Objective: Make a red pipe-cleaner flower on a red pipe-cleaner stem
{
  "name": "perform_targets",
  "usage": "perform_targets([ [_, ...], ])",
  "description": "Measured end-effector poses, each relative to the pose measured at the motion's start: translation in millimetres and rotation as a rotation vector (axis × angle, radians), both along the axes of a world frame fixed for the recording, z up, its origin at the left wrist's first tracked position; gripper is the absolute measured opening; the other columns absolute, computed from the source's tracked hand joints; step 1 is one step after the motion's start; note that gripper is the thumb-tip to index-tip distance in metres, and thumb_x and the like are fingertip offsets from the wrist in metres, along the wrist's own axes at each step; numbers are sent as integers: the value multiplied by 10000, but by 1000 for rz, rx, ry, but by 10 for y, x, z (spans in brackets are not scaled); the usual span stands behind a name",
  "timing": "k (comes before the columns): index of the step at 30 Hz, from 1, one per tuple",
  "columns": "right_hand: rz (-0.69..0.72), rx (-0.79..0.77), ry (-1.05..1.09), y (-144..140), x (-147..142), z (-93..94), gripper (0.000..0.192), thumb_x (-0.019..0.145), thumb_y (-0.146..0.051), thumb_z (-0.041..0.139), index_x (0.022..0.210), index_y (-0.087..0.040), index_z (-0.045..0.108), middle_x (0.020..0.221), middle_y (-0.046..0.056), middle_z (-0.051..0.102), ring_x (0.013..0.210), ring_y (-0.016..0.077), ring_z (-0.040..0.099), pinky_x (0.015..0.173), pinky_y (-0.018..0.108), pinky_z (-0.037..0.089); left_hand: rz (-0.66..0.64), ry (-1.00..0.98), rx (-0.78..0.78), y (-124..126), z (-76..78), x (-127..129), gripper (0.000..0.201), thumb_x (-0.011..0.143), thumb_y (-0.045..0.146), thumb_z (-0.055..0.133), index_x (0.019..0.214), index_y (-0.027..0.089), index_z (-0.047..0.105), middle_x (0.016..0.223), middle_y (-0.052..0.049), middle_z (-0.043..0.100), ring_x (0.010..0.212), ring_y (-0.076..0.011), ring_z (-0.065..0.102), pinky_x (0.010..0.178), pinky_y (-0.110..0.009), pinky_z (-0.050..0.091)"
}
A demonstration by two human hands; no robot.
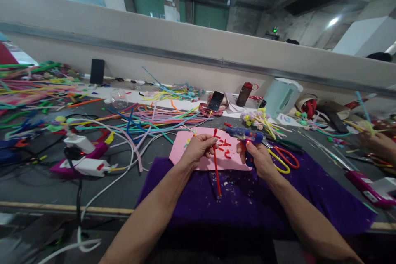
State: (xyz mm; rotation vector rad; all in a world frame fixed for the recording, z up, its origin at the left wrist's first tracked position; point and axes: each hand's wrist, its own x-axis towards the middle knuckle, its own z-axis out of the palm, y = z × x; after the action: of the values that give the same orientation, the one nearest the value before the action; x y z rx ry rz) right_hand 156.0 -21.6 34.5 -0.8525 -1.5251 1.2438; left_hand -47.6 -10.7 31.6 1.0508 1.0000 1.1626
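Purple cloth (216, 206) covers the near part of the table (46, 181) in the head view, and everything else is placed from it. On its far edge lies a pink sheet (198, 148) strewn with short red cuttings (225, 148). Above that sheet the left hand (198, 149) is curled, its fingertips pinching a red pipe cleaner (216, 169) near the upper end; the stem hangs down over the sheet's near edge onto the cloth. Just beside it, the right hand (258, 159) is wrapped around the grip of a blue glue gun (244, 134), whose nozzle points toward the top of the red stem. At the cloth's far right corner rest scissors with red and yellow handles (286, 160). Beyond the cloth, a heap of coloured pipe cleaners (154, 121) spreads across the table. Left of the cloth, a white power strip (83, 167) sits with trailing cables. Far to the right, another person's hand (379, 144) holds thin stems.
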Motion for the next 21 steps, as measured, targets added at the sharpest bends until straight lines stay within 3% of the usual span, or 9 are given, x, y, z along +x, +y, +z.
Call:
perform_targets([
  [21, 15, -16, 10, -3, 13, -9, 368, 833, -419, 455, 567, -165, 451, 490, -28, 441, 419, 76, 416, 437, 213, 321, -21, 15, 9, -13, 9, 6, 268, 658, 363, 658, 680, 109, 577, 580, -9, 615, 360, -31, 456, 320, -138, 333],
])
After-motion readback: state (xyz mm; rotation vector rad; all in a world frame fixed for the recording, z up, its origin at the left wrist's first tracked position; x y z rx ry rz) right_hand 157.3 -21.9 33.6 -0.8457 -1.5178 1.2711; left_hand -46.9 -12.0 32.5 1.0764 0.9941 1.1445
